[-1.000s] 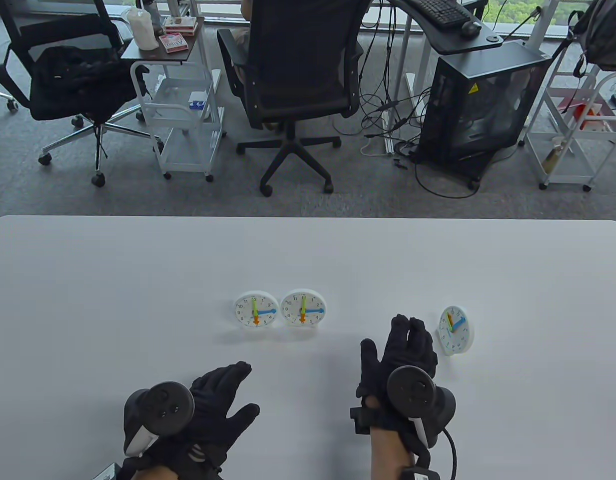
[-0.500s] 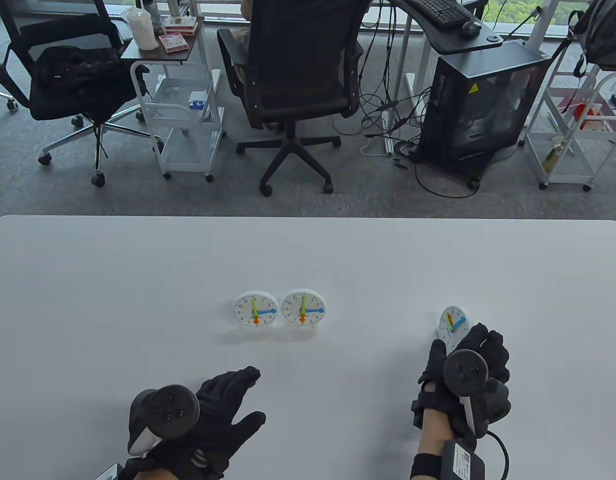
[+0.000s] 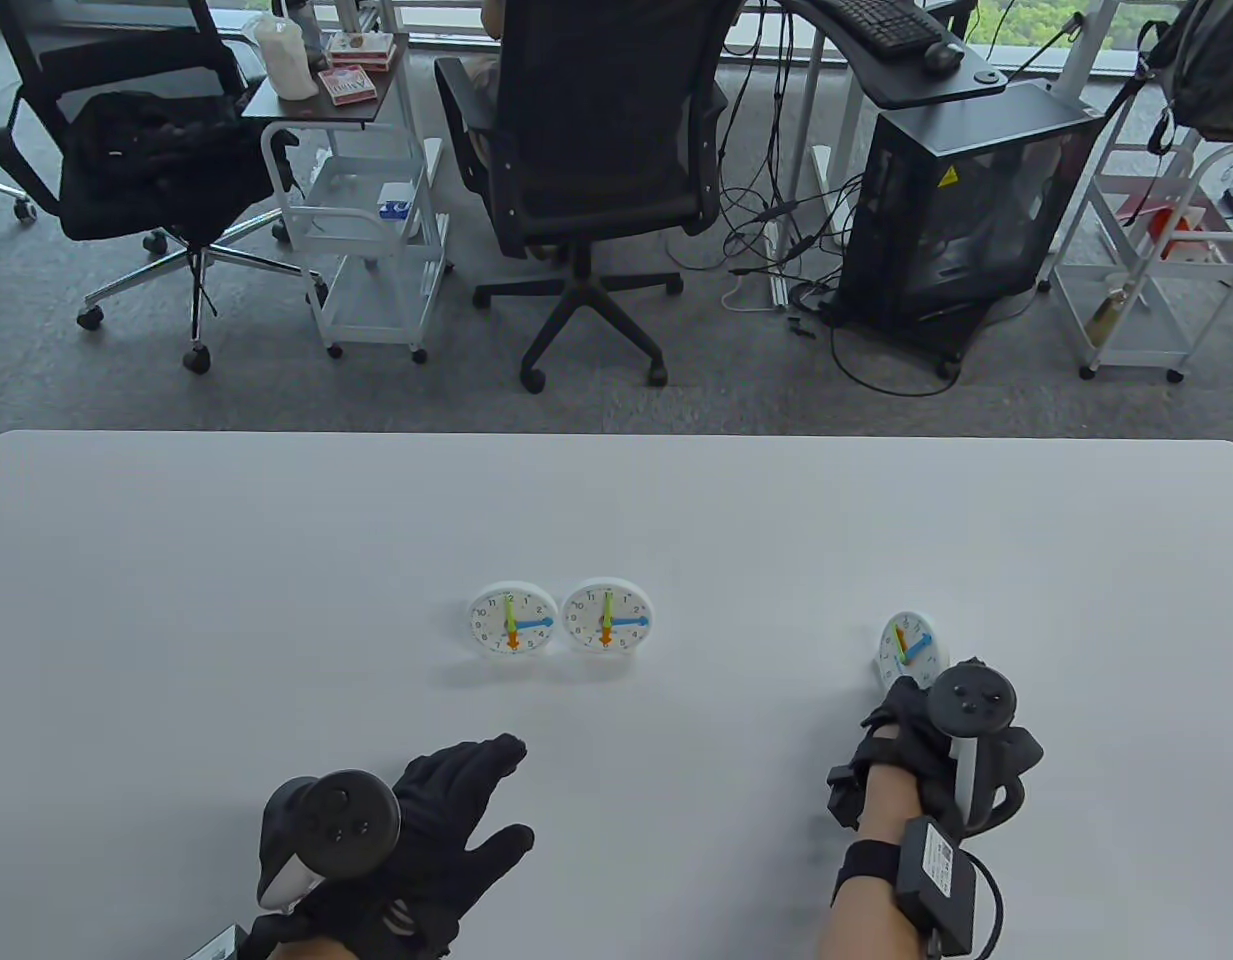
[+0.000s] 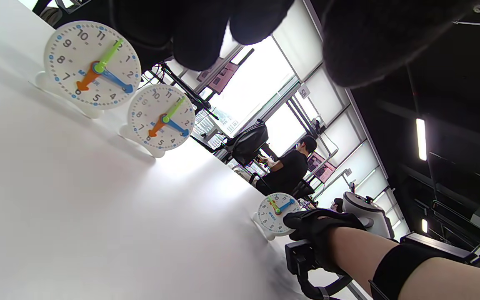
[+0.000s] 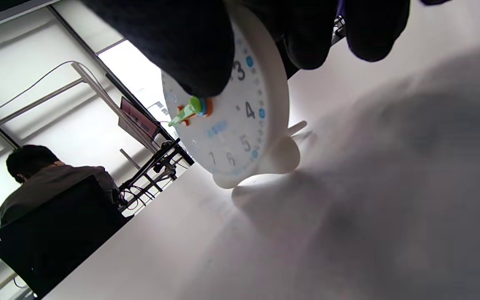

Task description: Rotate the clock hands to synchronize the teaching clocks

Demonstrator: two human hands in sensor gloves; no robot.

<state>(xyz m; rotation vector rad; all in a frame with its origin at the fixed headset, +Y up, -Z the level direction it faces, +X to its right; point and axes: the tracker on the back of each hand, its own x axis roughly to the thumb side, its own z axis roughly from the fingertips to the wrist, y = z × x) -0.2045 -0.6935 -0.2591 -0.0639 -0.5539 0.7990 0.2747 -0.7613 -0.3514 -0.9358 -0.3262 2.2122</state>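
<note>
Three white teaching clocks stand on the white table (image 3: 276,560). The left clock (image 3: 512,620) and the middle clock (image 3: 607,615) stand side by side with matching hands: green up, orange down, blue to the right. The right clock (image 3: 911,645) stands apart, turned left, with different hands. My right hand (image 3: 921,700) grips it. In the right wrist view my thumb (image 5: 173,46) lies on the clock's face (image 5: 240,125) by the hub and my fingers (image 5: 306,37) reach behind the rim. My left hand (image 3: 456,810) rests open on the table, holding nothing.
In the left wrist view the two matching clocks (image 4: 92,68) (image 4: 161,121) stand near and the right clock (image 4: 275,210) stands farther off by my right hand (image 4: 319,233). Beyond the table's far edge are office chairs (image 3: 596,150), carts and a computer case (image 3: 966,200).
My right hand moved right from the table's middle to the right clock and took hold of it. My left hand shifted only slightly.
</note>
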